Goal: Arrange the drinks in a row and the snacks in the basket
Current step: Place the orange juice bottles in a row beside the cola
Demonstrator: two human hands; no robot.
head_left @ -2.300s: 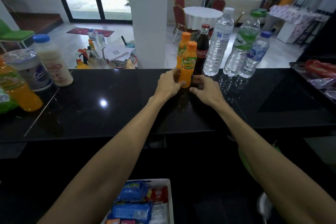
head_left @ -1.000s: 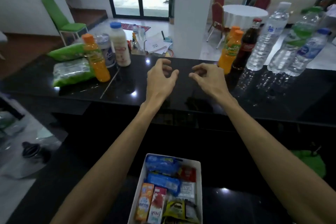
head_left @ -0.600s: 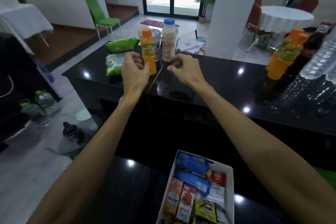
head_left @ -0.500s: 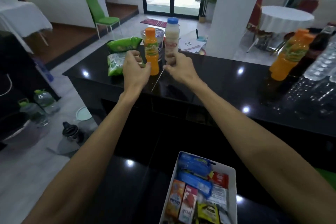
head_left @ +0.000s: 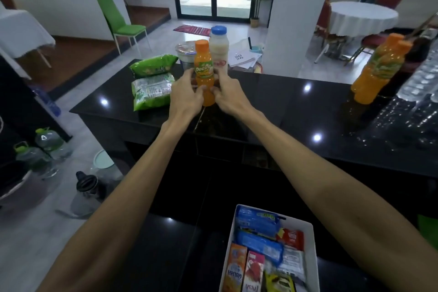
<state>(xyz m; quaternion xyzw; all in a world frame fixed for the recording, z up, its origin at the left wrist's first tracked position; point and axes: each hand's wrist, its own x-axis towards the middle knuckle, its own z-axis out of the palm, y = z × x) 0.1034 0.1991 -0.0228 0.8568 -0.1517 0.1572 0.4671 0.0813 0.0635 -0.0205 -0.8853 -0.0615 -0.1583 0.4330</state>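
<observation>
An orange juice bottle [head_left: 203,71] stands on the black counter [head_left: 272,102]. My left hand [head_left: 186,95] and my right hand [head_left: 228,95] grip its lower half from both sides. Behind it stand a white bottle with a blue cap [head_left: 219,51] and a clear lidded cup [head_left: 186,53]. Two green snack bags [head_left: 151,78] lie to the left. At the far right, two orange bottles [head_left: 376,71], a dark cola bottle [head_left: 417,50] and water bottles [head_left: 422,78] stand in a row. A white basket [head_left: 310,239] full of snacks sits at the bottom.
The counter's left end drops to the floor, where water jugs [head_left: 45,147] and a dark kettle [head_left: 86,187] stand. A white pillar [head_left: 298,14] rises behind the counter. A green chair [head_left: 118,19] and round tables stand further back.
My view swung left from the bottle row. Both hands left the orange bottle there, crossed the counter and closed round the orange bottle at the left end.
</observation>
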